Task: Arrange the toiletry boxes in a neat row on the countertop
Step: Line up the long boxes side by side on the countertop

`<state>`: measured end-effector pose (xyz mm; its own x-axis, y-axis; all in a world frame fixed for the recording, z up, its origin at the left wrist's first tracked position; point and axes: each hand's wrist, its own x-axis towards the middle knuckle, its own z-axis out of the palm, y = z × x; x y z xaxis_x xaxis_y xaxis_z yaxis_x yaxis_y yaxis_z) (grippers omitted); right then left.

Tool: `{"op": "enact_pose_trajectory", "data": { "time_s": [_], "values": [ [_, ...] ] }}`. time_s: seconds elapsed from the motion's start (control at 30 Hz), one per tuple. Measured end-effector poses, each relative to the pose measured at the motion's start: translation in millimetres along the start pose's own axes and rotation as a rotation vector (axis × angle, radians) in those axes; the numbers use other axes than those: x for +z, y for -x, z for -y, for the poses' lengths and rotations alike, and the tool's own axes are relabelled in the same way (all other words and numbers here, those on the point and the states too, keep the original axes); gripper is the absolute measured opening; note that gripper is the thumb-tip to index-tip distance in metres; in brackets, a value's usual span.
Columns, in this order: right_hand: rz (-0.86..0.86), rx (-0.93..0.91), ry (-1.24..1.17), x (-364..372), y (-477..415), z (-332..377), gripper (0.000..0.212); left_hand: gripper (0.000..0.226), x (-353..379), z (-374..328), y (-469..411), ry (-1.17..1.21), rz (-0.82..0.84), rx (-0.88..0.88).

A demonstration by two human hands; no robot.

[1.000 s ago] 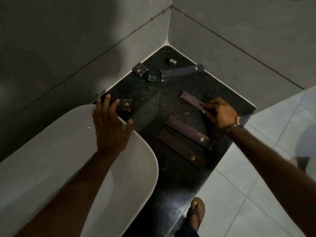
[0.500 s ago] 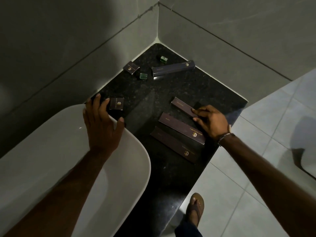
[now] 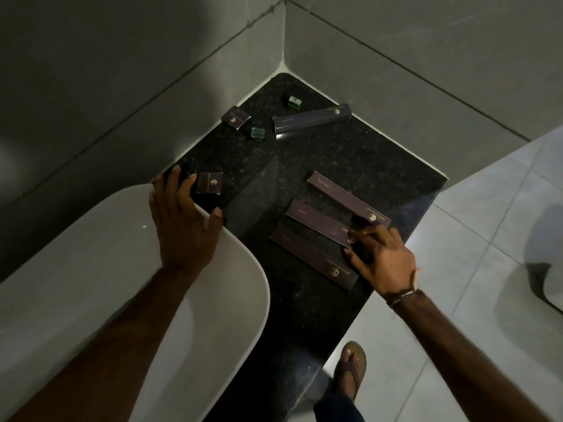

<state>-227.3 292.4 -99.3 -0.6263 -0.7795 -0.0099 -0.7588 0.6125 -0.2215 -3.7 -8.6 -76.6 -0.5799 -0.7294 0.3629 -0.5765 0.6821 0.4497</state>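
Notably, right hand [image 3: 385,263], fingers spread, presses on two near-right long boxes [image 3: 316,222] beside a third on the dark countertop [image 3: 274,300]; left hand [image 3: 179,220] lies open on the basin rim [image 3: 243,300]. Risk: a push may slide boxes over the near edge

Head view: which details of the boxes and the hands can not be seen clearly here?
- Small print on the three long boxes: too small and too dim to read.
- Near ends of the middle box and nearest box: covered by the right hand.
- Two green items: too small to identify.
- Left hand: palm contact with the basin is hidden underneath.
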Motion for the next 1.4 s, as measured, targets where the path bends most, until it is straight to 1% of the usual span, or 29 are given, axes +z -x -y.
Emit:
{"op": "enact_pose_trajectory", "data": {
  "time_s": [0.13,0.3,0.63,0.7,0.77,0.83,0.87,0.93,1.03,1.13,1.27,1.4],
  "values": [
    [-0.005,0.055,-0.028,0,-5,2,0.052,0.066,1,1,0,0.002,-0.005,0.000],
    [0.048,0.088,-0.038,-2,-11,0,0.049,0.065,2,1,0,-0.001,-0.016,0.013],
    [0.055,0.108,-0.052,-2,-6,2,0.052,0.066,1,-1,0,0.005,-0.026,0.016],
    [0.012,0.110,-0.084,-7,-5,5,0.057,0.065,1,-1,0,-0.001,-0.030,0.017],
    [-0.093,0.136,-0.139,-16,-4,5,0.060,0.065,2,0,0,-0.002,-0.030,0.021],
    [-0.201,0.164,-0.170,-24,-10,3,0.058,0.064,2,0,-1,0.003,-0.027,0.018],
    [-0.226,0.176,-0.174,-26,-15,0,0.055,0.064,2,0,-1,0.004,-0.026,0.015],
    [-0.191,0.207,-0.145,-28,-29,-7,0.053,0.064,3,1,0,0.001,-0.018,0.003],
    [-0.037,0.216,-0.081,-22,-46,-20,0.055,0.065,2,0,0,0.006,-0.002,-0.018],
    [0.051,0.206,-0.062,-17,-51,-26,0.051,0.065,1,-1,0,0.010,-0.007,-0.017],
    [0.065,0.201,-0.085,-13,-49,-32,0.045,0.066,2,-1,0,0.007,-0.007,-0.022],
    [0.059,0.205,-0.087,-12,-49,-38,0.046,0.066,3,-1,0,-0.001,-0.010,-0.027]
  ]
}}
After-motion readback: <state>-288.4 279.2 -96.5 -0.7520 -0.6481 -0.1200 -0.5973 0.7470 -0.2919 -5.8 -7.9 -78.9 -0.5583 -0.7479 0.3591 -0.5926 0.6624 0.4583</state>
